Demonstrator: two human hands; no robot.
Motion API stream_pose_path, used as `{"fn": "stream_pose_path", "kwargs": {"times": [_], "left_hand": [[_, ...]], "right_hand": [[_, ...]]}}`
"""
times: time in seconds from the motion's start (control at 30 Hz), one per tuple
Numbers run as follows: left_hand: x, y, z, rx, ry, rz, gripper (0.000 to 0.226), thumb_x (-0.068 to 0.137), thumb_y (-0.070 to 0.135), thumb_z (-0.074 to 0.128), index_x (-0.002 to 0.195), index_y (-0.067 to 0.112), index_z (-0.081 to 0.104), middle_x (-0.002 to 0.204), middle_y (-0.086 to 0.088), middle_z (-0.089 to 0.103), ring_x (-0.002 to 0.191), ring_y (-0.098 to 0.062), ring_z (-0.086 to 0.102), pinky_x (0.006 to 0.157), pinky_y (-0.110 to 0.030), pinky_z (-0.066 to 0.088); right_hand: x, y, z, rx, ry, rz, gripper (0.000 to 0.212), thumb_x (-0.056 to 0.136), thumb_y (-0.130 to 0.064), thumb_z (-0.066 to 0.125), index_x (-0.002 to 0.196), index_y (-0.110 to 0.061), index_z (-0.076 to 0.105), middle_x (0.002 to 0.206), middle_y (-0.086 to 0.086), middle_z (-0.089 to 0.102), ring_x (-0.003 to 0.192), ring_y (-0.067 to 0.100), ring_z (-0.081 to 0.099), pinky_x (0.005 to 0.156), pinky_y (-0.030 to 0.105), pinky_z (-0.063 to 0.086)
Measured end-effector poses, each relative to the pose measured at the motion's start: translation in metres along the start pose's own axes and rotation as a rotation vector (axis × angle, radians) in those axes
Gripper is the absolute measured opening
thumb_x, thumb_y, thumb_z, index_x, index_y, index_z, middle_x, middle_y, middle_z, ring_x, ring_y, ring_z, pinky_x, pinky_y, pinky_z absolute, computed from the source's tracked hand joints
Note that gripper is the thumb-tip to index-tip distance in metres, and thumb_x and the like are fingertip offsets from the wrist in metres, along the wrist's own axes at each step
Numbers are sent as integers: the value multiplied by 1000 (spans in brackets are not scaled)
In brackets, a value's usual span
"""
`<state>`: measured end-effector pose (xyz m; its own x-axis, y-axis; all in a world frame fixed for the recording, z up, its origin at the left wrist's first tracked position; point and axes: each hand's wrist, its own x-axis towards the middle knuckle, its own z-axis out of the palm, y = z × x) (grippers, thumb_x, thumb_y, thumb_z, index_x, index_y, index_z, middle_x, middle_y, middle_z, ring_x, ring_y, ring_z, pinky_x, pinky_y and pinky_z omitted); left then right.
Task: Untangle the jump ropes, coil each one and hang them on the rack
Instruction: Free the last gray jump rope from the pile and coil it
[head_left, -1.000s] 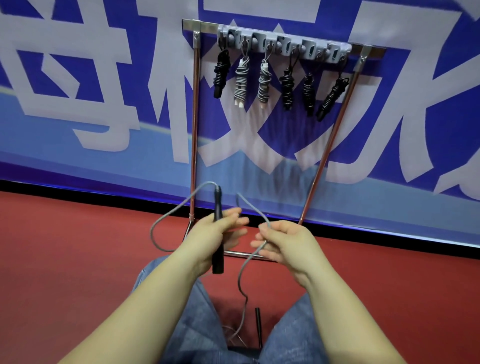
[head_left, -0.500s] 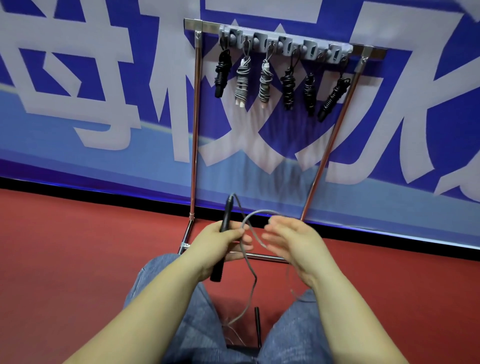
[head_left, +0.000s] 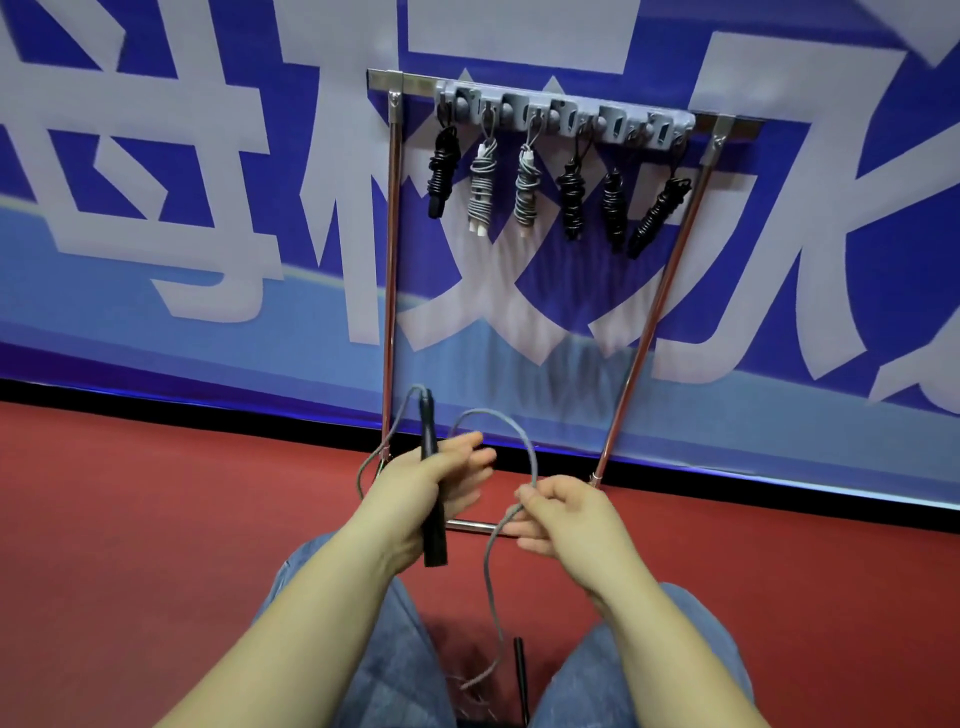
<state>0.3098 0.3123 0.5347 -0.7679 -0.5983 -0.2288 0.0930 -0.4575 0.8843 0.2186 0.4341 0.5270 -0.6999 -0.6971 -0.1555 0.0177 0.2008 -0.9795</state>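
My left hand (head_left: 426, 488) grips a black jump-rope handle (head_left: 432, 483), held upright in front of my knees. Its grey cord (head_left: 511, 431) arcs over from the left hand to my right hand (head_left: 566, 514), which pinches it between thumb and fingers. Below the right hand the cord drops between my legs to the floor, where the second black handle (head_left: 519, 670) lies. A metal rack (head_left: 644, 353) stands against the wall ahead, its grey hook bar (head_left: 566, 117) carrying several coiled ropes (head_left: 571, 202), black and grey-white.
A blue banner (head_left: 208, 208) with large white characters covers the wall behind the rack. Red floor (head_left: 156, 519) spreads to both sides. My knees in blue jeans (head_left: 395, 649) fill the bottom of the view. The rack's base bar (head_left: 470, 527) lies just beyond my hands.
My right hand has drawn back down and to the right, closing on the cord, so the loop between the hands has widened. The left hand keeps the handle, now more upright.
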Motion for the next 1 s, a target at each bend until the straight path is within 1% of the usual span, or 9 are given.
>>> {"fn": "stream_pose_path", "kwargs": {"times": [0.13,0.27,0.4,0.53,0.67,0.77,0.83,0.9,1.0], "left_hand": [[-6,-10,4,298,-66,-29,16,92,10,56,102,12,69,92,-5,74,88,-16,65,82,-26,46],[-10,-12,7,328,-127,-34,11,93,12,56,93,13,68,81,-1,74,76,-11,68,79,-28,53],[-7,-7,10,270,-32,18,12,93,9,55,95,12,66,70,0,68,65,-11,66,64,-26,56],[-5,0,10,5,95,-3,13,93,8,54,90,10,67,67,-1,67,58,-12,67,55,-27,58],[-6,9,10,-207,159,-33,9,89,11,61,94,5,67,74,-6,68,61,-15,70,54,-31,59],[-5,15,7,-264,185,-2,12,89,11,62,98,5,66,72,-5,69,62,-15,70,56,-32,60],[-5,17,7,-271,180,19,11,90,11,60,99,7,65,80,-6,69,66,-15,70,56,-30,60],[-5,18,7,-258,155,41,11,92,11,58,101,8,64,88,-8,70,76,-17,69,65,-30,60],[-5,15,8,-66,88,65,15,91,8,58,103,12,65,94,-6,72,87,-18,67,81,-30,52]], "right_hand": [[0,-18,-10,606,79,83,15,95,-7,49,81,-5,56,69,11,67,59,15,70,54,22,57],[2,-21,-16,807,127,96,11,95,-6,48,88,-2,56,83,18,65,62,17,71,54,24,58],[1,-16,-14,630,26,116,9,94,-10,52,96,-6,59,96,14,67,81,19,69,70,30,56],[-2,-2,-9,-175,-150,66,29,87,-12,64,115,-14,60,101,4,66,77,5,61,68,14,46],[-2,7,-3,-634,-66,-94,8,88,-22,63,96,-21,67,86,-4,65,81,11,59,74,20,43],[2,11,-5,-719,30,-104,15,88,-26,61,74,-26,58,68,-10,57,73,14,55,70,23,42],[5,11,-6,-654,42,-71,21,88,-24,61,67,-24,57,70,-4,64,75,20,64,74,29,50],[4,5,-5,-441,46,-32,20,90,-18,58,70,-21,60,75,5,69,69,20,67,70,34,56],[-1,-15,-2,40,25,30,12,95,-12,52,87,-10,61,77,6,67,58,13,66,54,22,55]]}}
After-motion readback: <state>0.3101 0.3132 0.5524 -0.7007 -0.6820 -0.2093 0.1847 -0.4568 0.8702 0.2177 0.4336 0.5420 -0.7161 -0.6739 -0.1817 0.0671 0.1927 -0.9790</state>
